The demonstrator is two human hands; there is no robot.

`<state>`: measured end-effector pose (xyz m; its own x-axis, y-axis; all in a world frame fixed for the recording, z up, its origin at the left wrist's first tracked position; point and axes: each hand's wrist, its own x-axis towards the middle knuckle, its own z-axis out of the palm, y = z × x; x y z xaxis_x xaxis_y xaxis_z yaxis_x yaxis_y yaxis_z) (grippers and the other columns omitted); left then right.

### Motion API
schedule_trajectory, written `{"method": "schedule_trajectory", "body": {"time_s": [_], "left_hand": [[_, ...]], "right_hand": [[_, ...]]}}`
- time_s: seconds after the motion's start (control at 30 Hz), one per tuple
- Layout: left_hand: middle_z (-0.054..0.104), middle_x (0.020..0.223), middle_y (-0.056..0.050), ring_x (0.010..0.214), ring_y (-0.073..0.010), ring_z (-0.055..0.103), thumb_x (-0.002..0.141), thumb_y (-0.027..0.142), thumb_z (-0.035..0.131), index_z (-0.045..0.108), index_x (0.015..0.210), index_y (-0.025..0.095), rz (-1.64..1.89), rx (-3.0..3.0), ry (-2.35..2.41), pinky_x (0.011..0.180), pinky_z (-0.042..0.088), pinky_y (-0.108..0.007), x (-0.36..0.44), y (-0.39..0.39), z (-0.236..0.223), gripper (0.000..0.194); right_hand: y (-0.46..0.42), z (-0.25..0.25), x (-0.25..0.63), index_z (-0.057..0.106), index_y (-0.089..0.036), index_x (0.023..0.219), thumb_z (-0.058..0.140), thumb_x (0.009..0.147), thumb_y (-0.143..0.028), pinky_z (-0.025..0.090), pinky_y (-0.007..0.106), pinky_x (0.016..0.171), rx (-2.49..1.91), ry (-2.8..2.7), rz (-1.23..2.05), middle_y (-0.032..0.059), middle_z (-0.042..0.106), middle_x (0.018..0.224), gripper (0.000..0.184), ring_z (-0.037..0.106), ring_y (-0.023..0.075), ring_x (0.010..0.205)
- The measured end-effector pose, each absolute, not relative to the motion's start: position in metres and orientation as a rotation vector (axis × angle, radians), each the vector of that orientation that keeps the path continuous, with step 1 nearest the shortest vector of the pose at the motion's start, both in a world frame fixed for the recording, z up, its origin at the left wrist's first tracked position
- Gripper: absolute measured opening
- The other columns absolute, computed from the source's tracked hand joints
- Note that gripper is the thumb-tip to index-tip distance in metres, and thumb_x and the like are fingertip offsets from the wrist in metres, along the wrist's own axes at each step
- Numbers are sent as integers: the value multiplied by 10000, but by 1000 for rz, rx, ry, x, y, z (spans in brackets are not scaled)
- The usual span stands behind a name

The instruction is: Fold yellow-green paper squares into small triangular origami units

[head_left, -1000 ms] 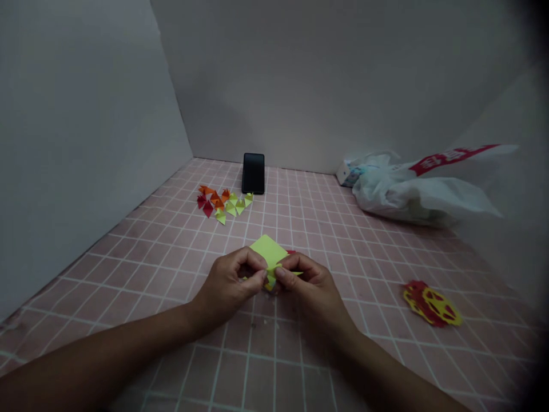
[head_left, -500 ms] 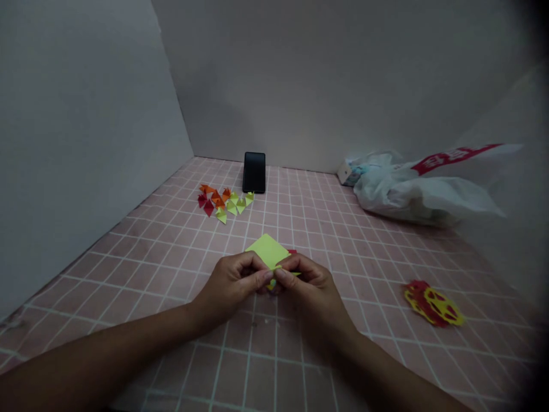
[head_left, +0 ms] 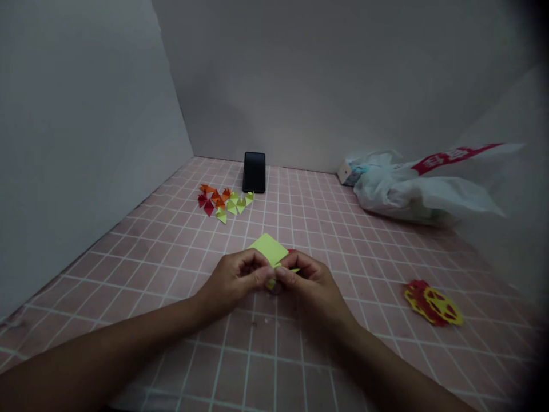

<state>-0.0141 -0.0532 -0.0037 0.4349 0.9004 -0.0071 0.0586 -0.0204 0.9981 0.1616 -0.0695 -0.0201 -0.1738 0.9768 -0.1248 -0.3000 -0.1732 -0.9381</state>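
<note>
My left hand (head_left: 242,277) and my right hand (head_left: 304,277) meet at the middle of the table, thumbs and forefingers pinched. Between them they hold a small folded piece of yellow paper (head_left: 278,266), mostly covered by the fingers. Just behind the hands lies a flat yellow-green paper square (head_left: 269,248), its near part hidden. A bit of red paper (head_left: 291,250) peeks out beside it, above my right hand. Farther back on the left, small folded paper pieces (head_left: 219,201) in red, orange and yellow are grouped together.
A black phone (head_left: 254,172) leans upright near the back wall. On the right, a white plastic bag (head_left: 412,191) rests against a small box (head_left: 346,173). Red and yellow cut-out shapes (head_left: 434,303) lie at the right on the pink checked tablecloth (head_left: 343,246).
Both hands stay in nearly the same place, with small shifts of the fingers on the folded yellow paper. Everything else on the table looks unmoved.
</note>
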Motion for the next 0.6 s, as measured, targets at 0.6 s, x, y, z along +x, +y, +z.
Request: {"method": "schedule_trajectory", "body": {"time_s": [0.6], "left_hand": [[531,657,30,621,-101,476,790,331,676,610,669,160,899,1234,966,622,363,-229,-12,-52,-10,220]], "right_hand": [[-69,-16,160,575,-219,953,633,867,-406,437,252,595,-904,-1011,1564,-26,636,645,214,565,108,543]]}}
